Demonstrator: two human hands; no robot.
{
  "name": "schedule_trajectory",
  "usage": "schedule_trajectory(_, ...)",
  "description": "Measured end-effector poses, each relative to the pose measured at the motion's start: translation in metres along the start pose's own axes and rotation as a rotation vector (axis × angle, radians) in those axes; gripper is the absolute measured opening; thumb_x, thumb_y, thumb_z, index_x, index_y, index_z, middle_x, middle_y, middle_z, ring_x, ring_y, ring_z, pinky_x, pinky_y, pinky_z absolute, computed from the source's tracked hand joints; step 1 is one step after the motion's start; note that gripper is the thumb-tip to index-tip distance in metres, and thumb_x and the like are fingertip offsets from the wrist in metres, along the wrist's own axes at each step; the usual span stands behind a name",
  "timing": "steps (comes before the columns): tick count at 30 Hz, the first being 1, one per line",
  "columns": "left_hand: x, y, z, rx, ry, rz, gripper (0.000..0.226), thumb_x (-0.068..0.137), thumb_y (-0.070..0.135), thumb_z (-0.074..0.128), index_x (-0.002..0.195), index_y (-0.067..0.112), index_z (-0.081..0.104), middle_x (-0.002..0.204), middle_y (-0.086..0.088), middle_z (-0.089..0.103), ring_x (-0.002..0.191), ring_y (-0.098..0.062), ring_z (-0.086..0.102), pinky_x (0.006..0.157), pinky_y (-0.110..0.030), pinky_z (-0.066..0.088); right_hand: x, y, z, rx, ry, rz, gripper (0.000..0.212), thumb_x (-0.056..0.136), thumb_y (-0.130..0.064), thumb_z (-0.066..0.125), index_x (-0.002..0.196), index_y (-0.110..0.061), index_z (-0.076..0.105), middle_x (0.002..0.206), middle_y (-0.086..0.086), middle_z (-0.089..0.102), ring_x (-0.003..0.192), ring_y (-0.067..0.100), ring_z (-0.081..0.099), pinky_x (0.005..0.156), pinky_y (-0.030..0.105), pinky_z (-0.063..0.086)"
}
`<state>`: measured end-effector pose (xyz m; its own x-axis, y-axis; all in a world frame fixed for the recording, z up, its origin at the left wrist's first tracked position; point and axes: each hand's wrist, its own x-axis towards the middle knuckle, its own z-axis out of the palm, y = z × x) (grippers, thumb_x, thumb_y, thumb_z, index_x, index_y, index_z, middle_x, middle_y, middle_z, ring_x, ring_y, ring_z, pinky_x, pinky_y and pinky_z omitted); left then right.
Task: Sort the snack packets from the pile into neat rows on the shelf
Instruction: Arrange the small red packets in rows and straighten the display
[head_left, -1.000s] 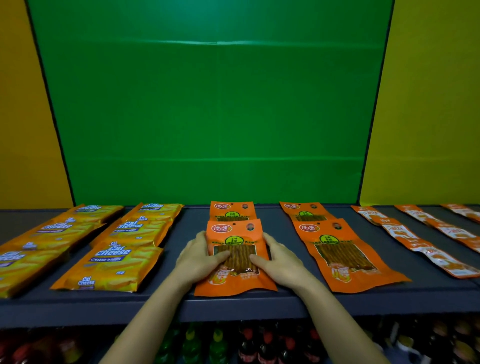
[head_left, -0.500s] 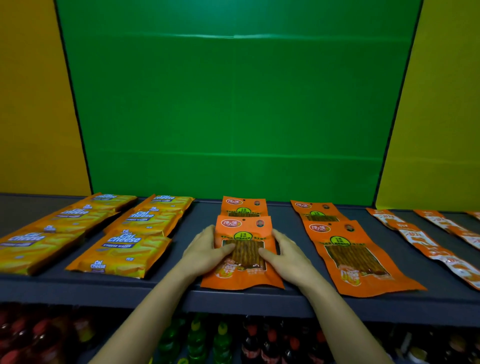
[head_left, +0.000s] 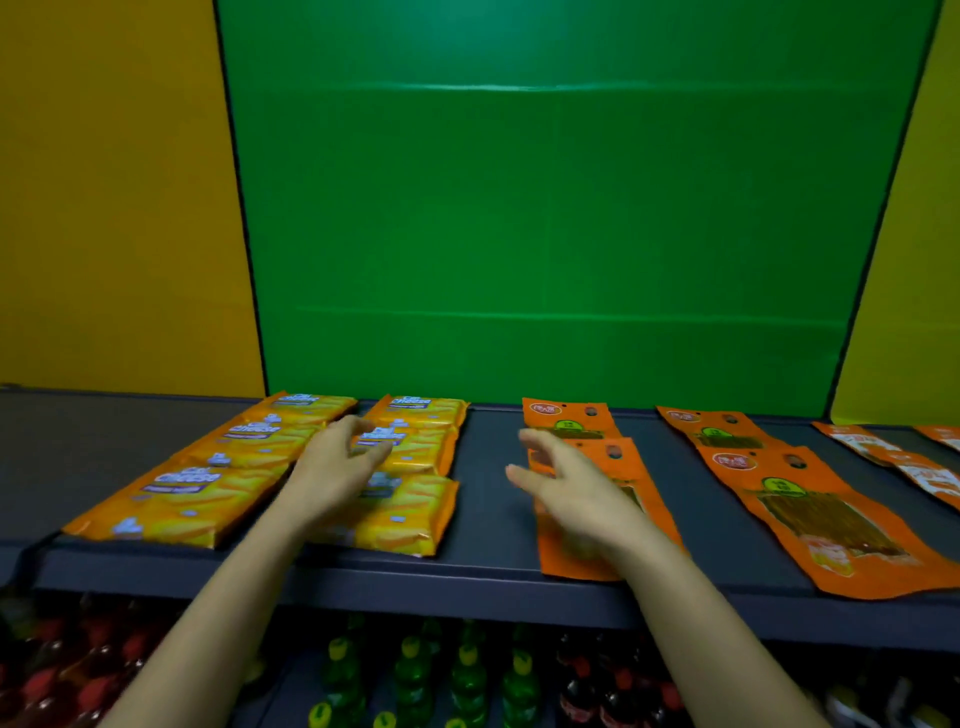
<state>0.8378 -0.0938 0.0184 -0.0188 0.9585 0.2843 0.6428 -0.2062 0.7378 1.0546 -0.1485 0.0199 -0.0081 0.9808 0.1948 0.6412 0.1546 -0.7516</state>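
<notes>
Cal Cheese wafer packs (head_left: 410, 514) — left hand (head_left: 332, 467) above, right hand (head_left: 576, 493) near, fingers loosely spread, gripping nothing — probably best squared with flat palms.

1. Single head-worn wide-angle view, looking forward and slightly down across the shelf (head_left: 493, 577) toward the green back panel (head_left: 545, 234).
2. Close range: both forearms (head_left: 223, 597) fill the lower foreground.
</notes>
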Motion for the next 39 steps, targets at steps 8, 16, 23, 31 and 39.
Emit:
schedule_trajectory(8, 0.014, -0.041, -0.018, -0.168, -0.162, -0.120, 0.062, 0.091, 0.024, 0.055, 0.144, 0.008, 0.026, 0.149, -0.010, 0.035, 0.132, -0.026, 0.041, 0.109, -0.034, 0.033, 0.015, -0.031, 0.084, 0.331, 0.035, 0.199, 0.064, 0.094, -0.022, 0.052, 0.148, -0.015, 0.019, 0.155, 0.005, 0.024, 0.140, 0.016, 0.030, 0.107, 0.026, 0.030)
schedule_trajectory(16, 0.019, -0.055, -0.023, -0.356, -0.199, -0.199, 0.061, 0.093, 0.016, 0.049, 0.147, 0.012, 0.021, 0.150, -0.003, 0.033, 0.134, -0.026, 0.039, 0.109, -0.035, 0.034, 0.019, -0.047, 0.105, 0.301, 0.135, 0.271, 0.065, 0.096, -0.014, 0.047, 0.150, -0.020, 0.012, 0.157, 0.005, 0.018, 0.138, 0.020, 0.034, 0.109, 0.035, 0.037)
schedule_trajectory(23, 0.018, -0.054, -0.022, -0.384, -0.263, -0.145, 0.053, 0.096, 0.013, 0.044, 0.146, 0.014, 0.025, 0.145, -0.009, 0.041, 0.119, -0.025, 0.051, 0.091, -0.030, 0.042, 0.025, -0.055, 0.117, 0.216, 0.138, 0.249, 0.058, 0.097, -0.012, 0.042, 0.148, -0.019, 0.015, 0.155, 0.001, 0.023, 0.135, 0.018, 0.036, 0.106, 0.031, 0.036)
schedule_trajectory(31, 0.014, -0.049, -0.026, -0.355, -0.272, -0.106, 0.049, 0.098, 0.011, 0.039, 0.145, 0.014, 0.026, 0.147, -0.007, 0.038, 0.124, -0.022, 0.047, 0.087, -0.024, 0.036, 0.031, -0.054, 0.114, 0.292, 0.154, 0.287, 0.053, 0.096, -0.012, 0.044, 0.146, -0.018, 0.025, 0.145, 0.003, 0.040, 0.126, 0.021, 0.048, 0.098, 0.031, 0.043)
schedule_trajectory(39, 0.014, -0.042, -0.023, -0.311, -0.274, -0.087, 0.048, 0.098, 0.012, 0.039, 0.144, 0.014, 0.028, 0.147, -0.007, 0.039, 0.125, -0.020, 0.046, 0.084, -0.020, 0.034, 0.036, -0.047, 0.115, 0.271, 0.168, 0.269, 0.049, 0.096, -0.012, 0.045, 0.142, -0.019, 0.032, 0.141, 0.005, 0.045, 0.123, 0.022, 0.051, 0.101, 0.038, 0.046)
